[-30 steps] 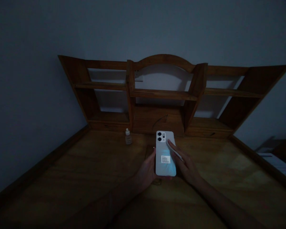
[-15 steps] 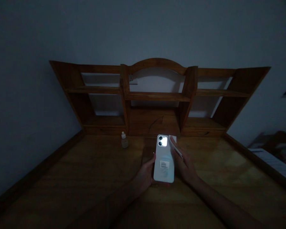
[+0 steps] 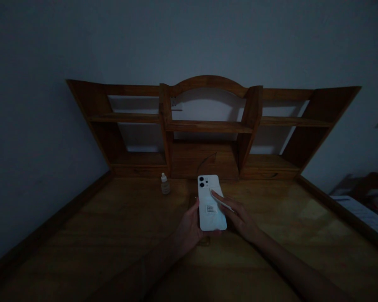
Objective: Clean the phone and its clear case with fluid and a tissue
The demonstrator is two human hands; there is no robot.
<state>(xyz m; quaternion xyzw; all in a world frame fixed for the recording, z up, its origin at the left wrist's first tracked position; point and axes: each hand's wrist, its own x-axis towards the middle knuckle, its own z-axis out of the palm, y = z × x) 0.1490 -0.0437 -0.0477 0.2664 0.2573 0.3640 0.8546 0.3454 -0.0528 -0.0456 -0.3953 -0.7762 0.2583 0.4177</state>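
My left hand (image 3: 189, 224) is closed around the left side and underside of a white smartphone (image 3: 212, 221), held over the desk with its back facing up. Two large dark lenses sit at the phone's upper left, and a printed label is stuck lower down. A thin white folded cloth (image 3: 222, 203) lies under the fingers of my right hand (image 3: 242, 216), which press it onto the phone's back. Whether it is fabric or paper is hard to tell in the dim light. My right thumb is mostly hidden.
A small dropper bottle (image 3: 165, 185) with a white cap stands on the wooden desk (image 3: 129, 235), left of the phone. Behind is a wooden shelf unit (image 3: 209, 126) against the wall. White papers (image 3: 362, 212) lie beyond the desk's right edge.
The phone has shifted a little left and up, and the bright glare by its lenses is gone. My right hand has moved the cloth from the phone's upper right edge down onto its back.
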